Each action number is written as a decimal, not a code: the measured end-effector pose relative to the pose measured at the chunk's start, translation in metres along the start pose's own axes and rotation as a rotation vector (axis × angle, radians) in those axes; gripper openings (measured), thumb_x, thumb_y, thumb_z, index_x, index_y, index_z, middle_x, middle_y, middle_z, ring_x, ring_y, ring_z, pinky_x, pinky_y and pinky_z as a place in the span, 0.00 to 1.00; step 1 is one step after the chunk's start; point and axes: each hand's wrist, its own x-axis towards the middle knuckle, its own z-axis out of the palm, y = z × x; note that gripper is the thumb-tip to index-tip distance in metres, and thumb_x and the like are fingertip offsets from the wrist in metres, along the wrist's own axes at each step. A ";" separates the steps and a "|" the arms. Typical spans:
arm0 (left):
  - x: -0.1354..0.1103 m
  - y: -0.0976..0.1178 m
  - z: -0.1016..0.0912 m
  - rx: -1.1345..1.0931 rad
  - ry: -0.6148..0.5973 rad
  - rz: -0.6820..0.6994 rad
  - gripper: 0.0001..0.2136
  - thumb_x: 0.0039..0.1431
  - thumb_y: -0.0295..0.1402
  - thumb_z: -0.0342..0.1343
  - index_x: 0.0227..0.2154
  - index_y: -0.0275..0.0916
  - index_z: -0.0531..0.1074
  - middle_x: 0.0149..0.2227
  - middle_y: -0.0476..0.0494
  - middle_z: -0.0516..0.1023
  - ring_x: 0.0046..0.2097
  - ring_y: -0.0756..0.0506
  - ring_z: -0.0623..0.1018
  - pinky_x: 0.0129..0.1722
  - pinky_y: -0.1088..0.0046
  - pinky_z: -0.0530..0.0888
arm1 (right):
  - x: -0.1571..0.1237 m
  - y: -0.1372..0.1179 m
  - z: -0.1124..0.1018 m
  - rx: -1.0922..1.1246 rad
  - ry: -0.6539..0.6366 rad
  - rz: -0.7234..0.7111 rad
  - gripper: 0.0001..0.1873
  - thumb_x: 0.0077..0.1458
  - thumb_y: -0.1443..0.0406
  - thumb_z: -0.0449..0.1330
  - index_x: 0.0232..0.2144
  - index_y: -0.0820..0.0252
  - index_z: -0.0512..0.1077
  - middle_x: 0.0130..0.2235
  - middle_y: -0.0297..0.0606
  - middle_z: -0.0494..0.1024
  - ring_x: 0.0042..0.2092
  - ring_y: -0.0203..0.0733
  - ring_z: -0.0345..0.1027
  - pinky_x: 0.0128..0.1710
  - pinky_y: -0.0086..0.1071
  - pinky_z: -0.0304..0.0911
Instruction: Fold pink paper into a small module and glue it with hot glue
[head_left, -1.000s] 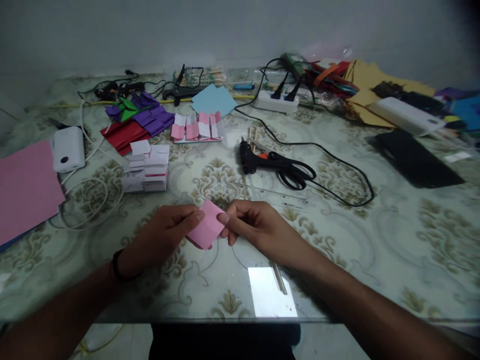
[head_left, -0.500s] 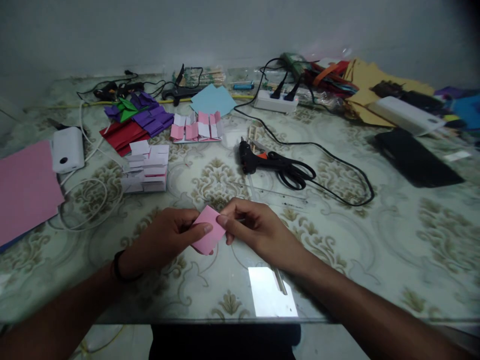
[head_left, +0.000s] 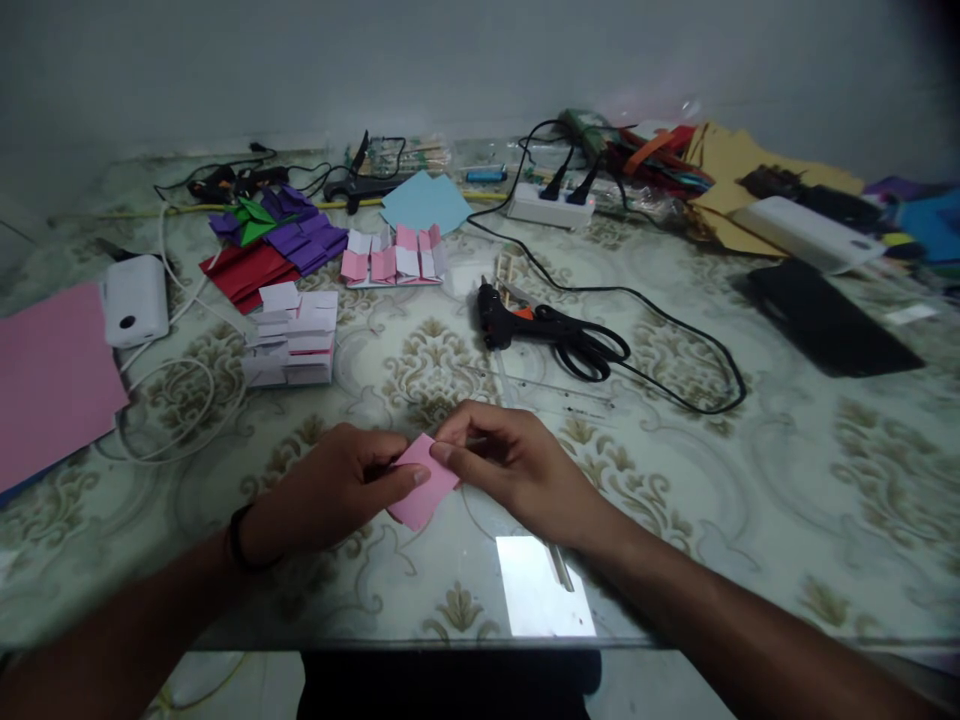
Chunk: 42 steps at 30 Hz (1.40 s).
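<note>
A small folded pink paper [head_left: 421,498] is pinched between both my hands just above the glass-topped table [head_left: 787,500]. My left hand [head_left: 330,495] grips its left edge, thumb on top, with a dark band round the wrist. On the right edge, the fingers of my right hand [head_left: 510,470] are closed in a pinch. Much of the paper is hidden under my fingers.
A black glue gun and scissors [head_left: 551,330] lie behind my hands with a cord looping right. Stacks of folded paper [head_left: 292,335], pink and white pieces [head_left: 394,258], purple and red sheets [head_left: 277,245], a large pink sheet [head_left: 49,375], a white power bank [head_left: 135,298] and a power strip [head_left: 551,205] lie around.
My hands have drawn closer together and lowered toward the table. The pink paper shows less than before, with my fingers covering more of it.
</note>
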 end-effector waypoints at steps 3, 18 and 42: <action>-0.001 -0.001 -0.001 -0.061 0.033 -0.001 0.20 0.72 0.43 0.53 0.28 0.36 0.78 0.24 0.50 0.80 0.26 0.50 0.73 0.27 0.75 0.64 | -0.001 -0.003 -0.002 -0.004 0.033 0.005 0.13 0.66 0.58 0.68 0.32 0.58 0.75 0.29 0.29 0.73 0.31 0.35 0.65 0.33 0.31 0.59; 0.000 -0.001 0.002 0.040 -0.018 0.042 0.20 0.66 0.41 0.54 0.20 0.41 0.57 0.20 0.56 0.53 0.24 0.52 0.55 0.24 0.71 0.52 | -0.001 -0.002 -0.001 -0.101 -0.016 -0.025 0.11 0.68 0.60 0.64 0.34 0.59 0.75 0.29 0.30 0.72 0.31 0.36 0.64 0.32 0.31 0.59; -0.002 -0.006 0.012 0.098 0.032 0.092 0.20 0.73 0.38 0.49 0.22 0.41 0.58 0.21 0.55 0.61 0.25 0.50 0.59 0.27 0.67 0.55 | 0.002 0.001 0.000 -0.274 0.008 -0.108 0.08 0.65 0.63 0.65 0.32 0.58 0.76 0.30 0.31 0.75 0.32 0.37 0.68 0.34 0.31 0.61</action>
